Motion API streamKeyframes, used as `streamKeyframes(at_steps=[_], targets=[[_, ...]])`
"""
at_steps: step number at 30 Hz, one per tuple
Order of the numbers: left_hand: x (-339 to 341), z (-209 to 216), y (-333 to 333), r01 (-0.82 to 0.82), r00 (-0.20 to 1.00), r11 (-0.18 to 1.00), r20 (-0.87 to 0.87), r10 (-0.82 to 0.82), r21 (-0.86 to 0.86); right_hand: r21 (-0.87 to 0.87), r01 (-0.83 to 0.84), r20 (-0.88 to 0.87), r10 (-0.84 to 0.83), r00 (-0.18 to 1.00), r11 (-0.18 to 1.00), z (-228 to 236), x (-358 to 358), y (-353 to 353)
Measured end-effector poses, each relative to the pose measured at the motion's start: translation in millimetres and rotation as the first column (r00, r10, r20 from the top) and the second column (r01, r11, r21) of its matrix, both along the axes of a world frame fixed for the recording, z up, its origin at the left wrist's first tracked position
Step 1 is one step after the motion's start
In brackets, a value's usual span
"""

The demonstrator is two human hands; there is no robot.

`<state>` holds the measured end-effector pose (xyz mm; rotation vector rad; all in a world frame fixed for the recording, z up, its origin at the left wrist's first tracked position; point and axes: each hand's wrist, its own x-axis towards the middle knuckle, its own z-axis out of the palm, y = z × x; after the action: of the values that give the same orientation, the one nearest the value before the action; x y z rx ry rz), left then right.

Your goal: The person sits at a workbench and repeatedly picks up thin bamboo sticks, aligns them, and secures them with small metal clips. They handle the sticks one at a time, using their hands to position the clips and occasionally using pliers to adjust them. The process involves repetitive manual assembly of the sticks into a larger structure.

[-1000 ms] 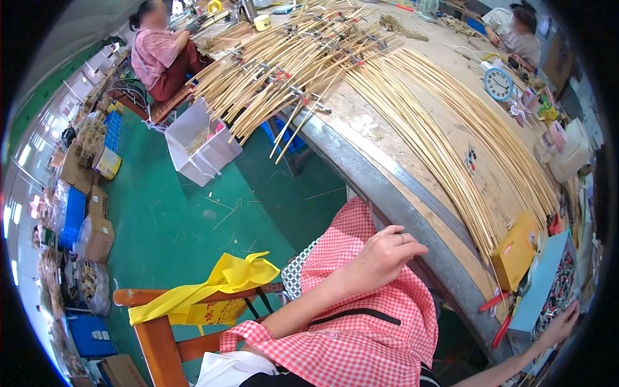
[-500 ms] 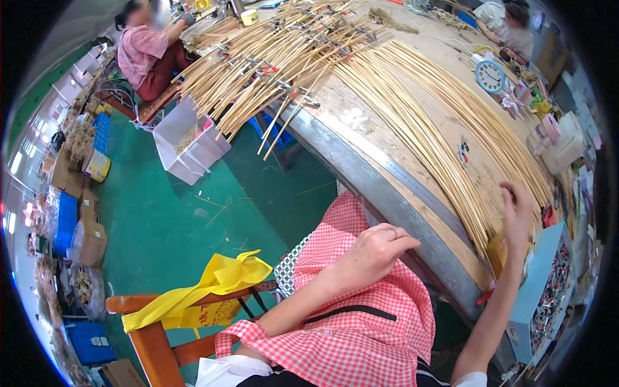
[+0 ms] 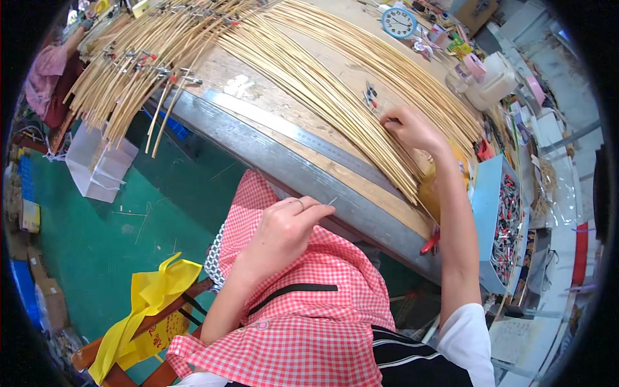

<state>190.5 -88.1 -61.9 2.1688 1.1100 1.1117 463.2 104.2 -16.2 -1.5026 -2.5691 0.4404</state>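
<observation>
My left hand [image 3: 284, 226], with a ring on one finger, is over my lap near the table's front edge. Its thumb and forefinger are pinched together, and a tiny pale sliver [image 3: 333, 200] shows at their tips. Over the table my right hand [image 3: 416, 131] is closed, its fingers bent down at the near bundle of long thin bamboo sticks [image 3: 309, 87]; what the fingertips hold is hidden. Small pliers [image 3: 370, 94] lie just beyond that hand, between this bundle and a second bundle of sticks [image 3: 361, 48]. A steel ruler [image 3: 303, 137] lies along the front edge.
A blue box of small metal clips [image 3: 490, 222] stands beside my right forearm. More sticks with clips on them [image 3: 138, 61] overhang the table's left end. A white bin [image 3: 97, 161] sits on the floor there. A clock [image 3: 398, 23] and jugs [image 3: 493, 82] stand farther back.
The view has swung to the right. My right hand has moved in from the sticks' right end to the near bundle, and its fingers have bent down. My left hand stays pinched over my lap.
</observation>
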Motion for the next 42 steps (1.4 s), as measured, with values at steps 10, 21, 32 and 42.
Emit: streamKeyframes(at_steps=[10, 21, 32, 42], targets=[[0.5, 1.0, -1.8, -0.006, 1.000, 0.999, 0.013, 0.006, -0.035, -0.071, 0.137, -0.110, -0.144, 0.983, 0.988, -1.0, 10.1, 12.9], [2.9, -1.9, -1.2, -0.031, 0.999, 1.000, 0.033, 0.031, -0.007, 0.256, 0.348, 0.147, -0.392, 0.908, 0.902, -23.7, 56.3, 106.0], [-2.4, -4.6, 1.4, -0.016, 1.000, 1.000, 0.021, 0.016, 0.018, 0.475, 0.242, 0.238, -0.388, 0.890, 0.846, -44.5, 111.0, 140.3], [-2.3, -2.8, 0.5, 0.003, 1.000, 1.000, 0.014, -0.003, 0.018, 0.387, 0.268, -0.090, -0.253, 0.963, 0.882, -23.3, 101.0, 100.4]])
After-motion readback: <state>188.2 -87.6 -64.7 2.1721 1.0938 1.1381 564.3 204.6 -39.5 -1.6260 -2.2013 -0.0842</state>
